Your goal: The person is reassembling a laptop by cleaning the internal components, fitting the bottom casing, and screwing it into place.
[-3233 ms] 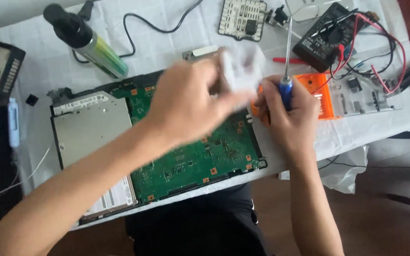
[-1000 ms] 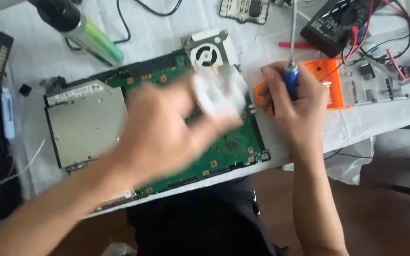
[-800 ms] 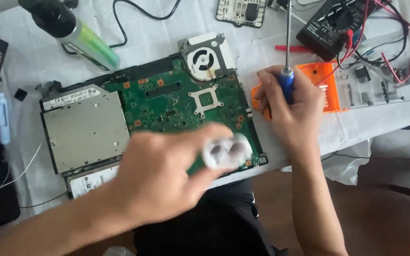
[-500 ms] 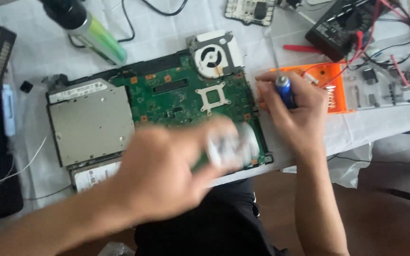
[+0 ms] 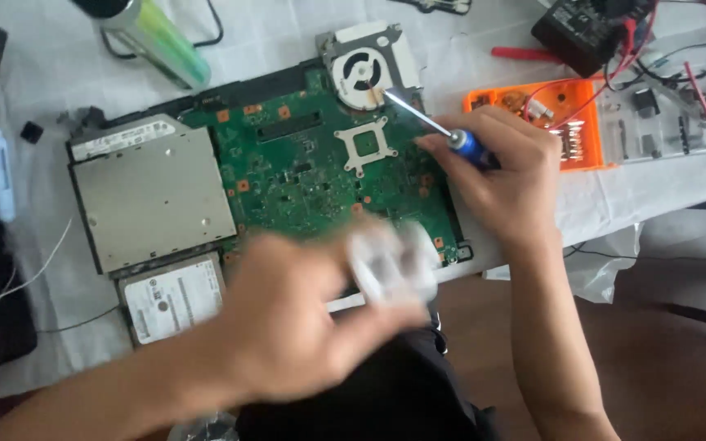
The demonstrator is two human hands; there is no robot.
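1. Screwdriver [image 5: 439,131]: held in the right hand [image 5: 504,175], fingers wrapped around the blue handle. The shaft slants up and left, and the tip rests at the edge of the fan [image 5: 363,72], at the top of the board [image 5: 304,175].
2. Left hand [image 5: 288,327]: motion-blurred, closed around a small white part [image 5: 390,265], held above the near edge of the board. What kind of part it is cannot be told.
3. Board position: it lies in the open laptop chassis on the white cloth [image 5: 51,90]. The optical drive [image 5: 153,196] sits to its left, with the hard drive [image 5: 175,298] below that. A metal bracket [image 5: 365,144] sits just below the fan.
4. Orange tray [image 5: 569,122]: just beyond the right hand, holding small parts, with red leads crossing it.
5. Risk, tip slip: with the shaft slanted, the tip could skid off the fan onto the board and scratch traces or chip a component.
6. Risk, dropped part: the left hand is moving fast, so the white part could fall onto the bare board.
7. Risk, snagging: the right wrist is near the red leads, and a catch could drag the tray and spill its parts.
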